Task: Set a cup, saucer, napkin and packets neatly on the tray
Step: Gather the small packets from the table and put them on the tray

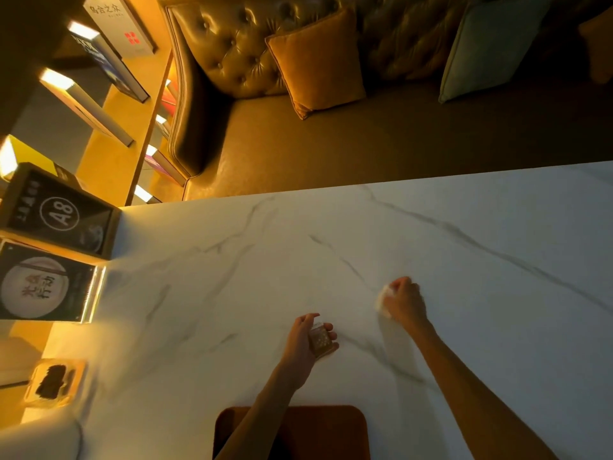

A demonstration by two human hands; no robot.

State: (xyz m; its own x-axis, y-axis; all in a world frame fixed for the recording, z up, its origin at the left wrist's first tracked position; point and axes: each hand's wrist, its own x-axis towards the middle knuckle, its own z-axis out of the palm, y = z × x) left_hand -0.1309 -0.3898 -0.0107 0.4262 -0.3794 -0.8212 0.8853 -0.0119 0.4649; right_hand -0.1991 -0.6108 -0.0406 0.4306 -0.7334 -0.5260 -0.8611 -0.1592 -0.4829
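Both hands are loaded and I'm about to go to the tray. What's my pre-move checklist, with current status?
1. Left hand grip on brown packet: ok, fingers curled round it.
2. Right hand grip on white item: ok; napkin or packet, cannot tell.
3. Tray within reach at the table's near edge: ok.
4. Tray surface free: cannot tell, left forearm covers part.
5. Cup and saucer located: not ok, neither in view.
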